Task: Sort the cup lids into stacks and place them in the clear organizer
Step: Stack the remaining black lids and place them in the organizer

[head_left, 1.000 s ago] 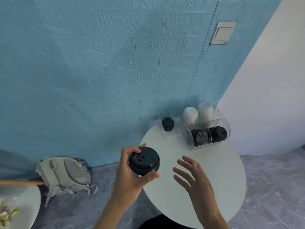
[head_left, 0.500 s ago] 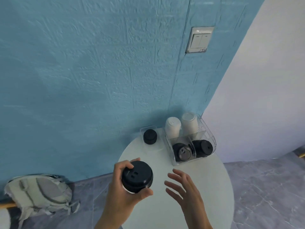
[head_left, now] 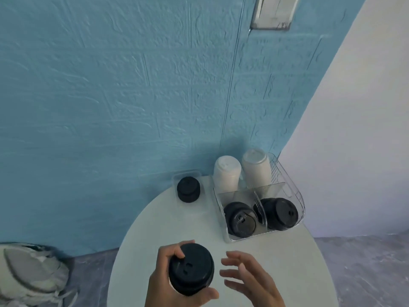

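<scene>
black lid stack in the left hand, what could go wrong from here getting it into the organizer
1. The left hand grips the black lid stack only by its rim while the right hand hovers open beside it, so the stack might slip or split.
2. Both front compartments of the clear organizer already hold black lids, so adding more may jam or topple them.

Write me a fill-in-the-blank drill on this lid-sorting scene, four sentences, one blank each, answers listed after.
1. The stack of black lids is gripped by the person's ____ hand.
2. The right hand hovers beside it, fingers spread, holding ____.
3. The two near compartments of the clear organizer hold lids coloured ____.
4. The two white stacks stand in the organizer's ____ compartments.

Missing words: left; nothing; black; far
</scene>
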The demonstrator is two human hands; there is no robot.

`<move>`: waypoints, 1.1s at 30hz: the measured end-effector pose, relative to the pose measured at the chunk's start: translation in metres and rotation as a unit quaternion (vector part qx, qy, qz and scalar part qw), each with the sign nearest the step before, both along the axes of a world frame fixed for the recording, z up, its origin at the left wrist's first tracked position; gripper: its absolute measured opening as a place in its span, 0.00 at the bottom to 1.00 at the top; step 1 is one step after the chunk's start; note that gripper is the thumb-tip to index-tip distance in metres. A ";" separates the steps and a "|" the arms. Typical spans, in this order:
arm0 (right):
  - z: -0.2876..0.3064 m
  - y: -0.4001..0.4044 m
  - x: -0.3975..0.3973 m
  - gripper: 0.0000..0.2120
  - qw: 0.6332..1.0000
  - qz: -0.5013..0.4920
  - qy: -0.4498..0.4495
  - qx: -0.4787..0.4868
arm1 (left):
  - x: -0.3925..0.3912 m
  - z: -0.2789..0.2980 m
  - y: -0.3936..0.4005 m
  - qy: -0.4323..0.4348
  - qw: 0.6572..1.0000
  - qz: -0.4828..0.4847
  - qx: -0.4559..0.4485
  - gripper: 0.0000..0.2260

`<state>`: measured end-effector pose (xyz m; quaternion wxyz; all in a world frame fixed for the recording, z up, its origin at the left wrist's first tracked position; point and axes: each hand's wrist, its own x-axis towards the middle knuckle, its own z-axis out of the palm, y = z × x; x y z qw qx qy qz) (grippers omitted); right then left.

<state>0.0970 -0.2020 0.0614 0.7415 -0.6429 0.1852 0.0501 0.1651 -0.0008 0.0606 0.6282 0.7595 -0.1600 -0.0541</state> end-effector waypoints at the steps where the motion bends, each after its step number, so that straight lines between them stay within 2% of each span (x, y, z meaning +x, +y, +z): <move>1: -0.012 0.001 0.002 0.32 1.000 0.016 -0.001 -0.003 | -0.001 -0.016 -0.002 -0.005 1.000 -0.002 0.001 0.37; 3: -0.026 0.003 0.006 0.39 0.999 0.048 -0.001 0.000 | 0.002 -0.034 -0.009 0.000 1.000 0.018 0.022 0.33; 7: -0.057 0.006 0.014 0.48 0.997 0.070 -0.011 -0.011 | 0.002 -0.055 -0.021 0.000 1.000 -0.005 -0.001 0.26; 8: -0.065 0.004 0.016 0.49 0.997 0.072 -0.016 -0.008 | 0.011 -0.085 -0.026 0.008 1.000 -0.003 0.010 0.25; 9: -0.071 0.003 0.018 0.50 0.997 0.073 -0.028 0.000 | 0.013 -0.106 -0.021 0.019 0.997 -0.077 0.009 0.26; 10: -0.076 0.000 0.019 0.50 0.996 0.075 -0.040 0.013 | 0.009 -0.127 -0.019 0.007 0.995 -0.092 0.026 0.34; 11: -0.081 -0.001 0.018 0.50 0.995 0.078 -0.052 0.034 | 0.014 -0.141 -0.018 -0.006 0.999 -0.041 0.028 0.47; 12: -0.085 -0.003 0.017 0.48 0.993 0.074 -0.060 0.067 | 0.017 -0.154 -0.021 -0.006 1.000 -0.006 0.010 0.55; 13: -0.090 -0.004 0.016 0.47 0.991 0.064 -0.063 0.101 | 0.018 -0.151 -0.025 0.007 1.000 -0.015 0.009 0.49; 14: -0.092 -0.005 0.013 0.44 0.989 0.060 -0.065 0.122 | 0.014 -0.138 -0.036 -0.016 0.999 -0.031 0.006 0.39; 15: -0.093 -0.006 0.010 0.39 0.987 0.062 -0.068 0.129 | 0.005 -0.129 -0.042 -0.044 0.998 -0.041 0.008 0.33; 16: -0.091 -0.007 0.006 0.36 0.987 0.065 -0.071 0.132 | -0.002 -0.118 -0.047 -0.069 0.997 -0.039 0.007 0.31; 18: -0.091 -0.012 -0.001 0.32 0.987 0.066 -0.071 0.131 | -0.007 -0.121 -0.050 -0.104 0.994 -0.019 0.003 0.32; 21: -0.090 -0.020 -0.013 0.29 0.987 0.067 -0.078 0.122 | -0.014 -0.119 -0.056 -0.094 0.994 -0.043 0.036 0.34; 23: -0.085 -0.025 -0.021 0.27 0.988 0.069 -0.080 0.110 | -0.028 -0.115 -0.061 -0.096 0.993 -0.049 0.055 0.31; 29: -0.076 -0.036 -0.045 0.15 0.988 0.053 -0.077 0.120 | -0.055 -0.106 -0.080 -0.103 0.992 -0.015 0.075 0.28; 33: -0.067 -0.046 -0.053 0.17 0.989 0.033 -0.096 0.111 | -0.065 -0.096 -0.095 -0.125 0.988 0.009 0.089 0.29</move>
